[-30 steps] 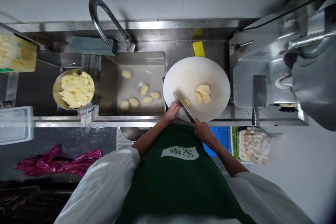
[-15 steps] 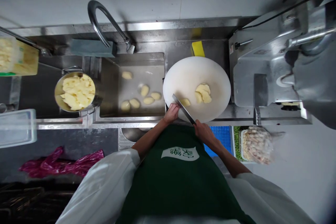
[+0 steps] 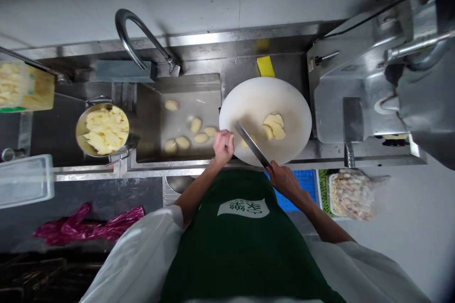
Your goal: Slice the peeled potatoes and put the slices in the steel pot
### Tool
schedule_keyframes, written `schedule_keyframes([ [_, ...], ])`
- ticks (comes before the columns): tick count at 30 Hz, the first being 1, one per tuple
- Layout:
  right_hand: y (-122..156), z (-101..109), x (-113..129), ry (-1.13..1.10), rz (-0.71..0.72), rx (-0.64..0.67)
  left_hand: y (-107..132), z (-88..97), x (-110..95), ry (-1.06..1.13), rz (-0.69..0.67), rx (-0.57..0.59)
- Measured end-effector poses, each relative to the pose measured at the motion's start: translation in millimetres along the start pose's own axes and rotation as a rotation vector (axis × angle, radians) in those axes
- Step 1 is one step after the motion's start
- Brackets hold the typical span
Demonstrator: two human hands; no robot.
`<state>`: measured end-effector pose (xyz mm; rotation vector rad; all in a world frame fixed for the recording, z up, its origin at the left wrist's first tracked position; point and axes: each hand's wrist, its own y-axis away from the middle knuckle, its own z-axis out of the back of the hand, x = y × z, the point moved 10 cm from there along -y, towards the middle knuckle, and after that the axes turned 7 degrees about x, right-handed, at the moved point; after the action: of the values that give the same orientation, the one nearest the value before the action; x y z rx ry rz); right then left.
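My right hand (image 3: 282, 179) grips the handle of a kitchen knife (image 3: 253, 144), its blade slanting up and left across the round white cutting board (image 3: 231, 104). Partly behind the blade lies a peeled potato piece (image 3: 244, 142). Several potato slices (image 3: 275, 129) rest in a small pile right of the knife. Over the board's left edge, beside the sink, is my left hand (image 3: 223, 147), apart from the blade. Its fingers are curled closed; whether anything sits inside them is hidden.
Several peeled potatoes (image 3: 183, 142) lie in the sink (image 3: 149, 123) under a curved faucet (image 3: 130, 33). A metal pot (image 3: 81, 135) of potato slices stands to the left. A cleaver (image 3: 351, 120) lies at right on a metal machine (image 3: 327, 104). A yellow sponge (image 3: 265, 66) sits behind the board.
My left hand has moved left, away from the knife and the potato piece, toward the sink edge. The knife has shifted slightly right with my right hand.
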<state>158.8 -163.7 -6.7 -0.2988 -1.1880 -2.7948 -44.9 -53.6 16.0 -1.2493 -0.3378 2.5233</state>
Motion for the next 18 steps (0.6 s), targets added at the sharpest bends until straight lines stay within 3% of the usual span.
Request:
schedule_keyframes([
  [1,0.2,-1.0,2.4,0.010,0.018,0.021,-19.2,9.7,-6.0,0.005,0.032,-0.066],
  [2,-0.4,-3.2,5.6,0.022,0.037,0.049,-39.7,7.7,-14.7,0.019,0.042,-0.068],
  [3,-1.7,-6.2,8.9,0.036,0.051,0.080,-59.7,-6.6,-27.8,0.036,0.014,-0.002],
  [5,-5.5,-12.1,13.9,0.057,0.054,0.121,-86.0,-65.1,-62.5,0.051,-0.133,0.292],
  [7,-9.1,-15.2,16.7,0.066,0.037,0.124,-83.5,-134.7,-85.5,-0.032,-0.250,0.631],
  [8,-10.2,-15.6,17.7,0.061,0.032,0.112,-76.9,-161.3,-88.1,-0.093,-0.275,0.746],
  [10,-11.1,-17.1,19.3,0.037,0.035,0.099,-65.0,-189.9,-82.3,-0.164,-0.304,0.858],
  [12,-10.5,-19.8,19.3,0.006,0.042,0.105,-61.1,-189.3,-67.0,-0.176,-0.336,0.894],
  [18,-9.4,-22.8,16.8,-0.066,0.068,0.108,-89.9,-136.1,0.2,-0.126,-0.413,1.049],
])
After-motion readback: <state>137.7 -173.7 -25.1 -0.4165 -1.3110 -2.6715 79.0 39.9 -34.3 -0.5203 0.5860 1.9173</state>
